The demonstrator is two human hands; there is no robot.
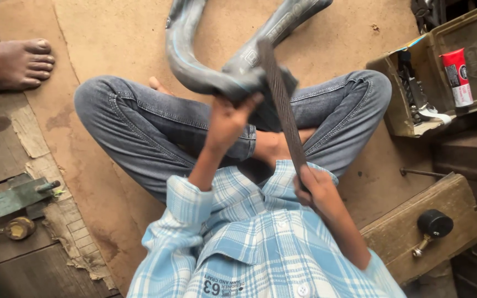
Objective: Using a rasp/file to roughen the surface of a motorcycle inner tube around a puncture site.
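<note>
Seated cross-legged on a cardboard sheet (128, 33), blue plaid shirt (260, 243) nearest the camera, jeans (133, 127) beyond.

Right hand (313, 185): closed tight round the lower end of a long flat file (281, 105); the grip end itself is buried in the fist. The file runs up and slightly left from the hand, its far end lying across the tube.

Left hand (228, 118): fingers clamped on a fold of grey rubber inner tube (216, 80), pinching it up over the lap. The tube sits between the knees and loops away in two limbs toward the top of the frame, where both are cut off.

Step in hand, as I judge it: roughing a spot on the rubber with the file, left hand bracing the fold taut. The next stroke seems to call for a firm pinch and the file kept flat to the bulge, so it scuffs rather than gouges.

Further out: to the right, a wooden block (432, 232) with a black knob (434, 223); beyond it an open box (409, 99) of tools and a red-and-white tube (458, 77). To the far left, another person's bare foot (15, 63).

Hard to make out: the worked patch is hidden behind the file and left fingers; whether the file is touching or just off the rubber cannot be told. Motion blur softens the file's teeth. The box's contents are a jumble.
</note>
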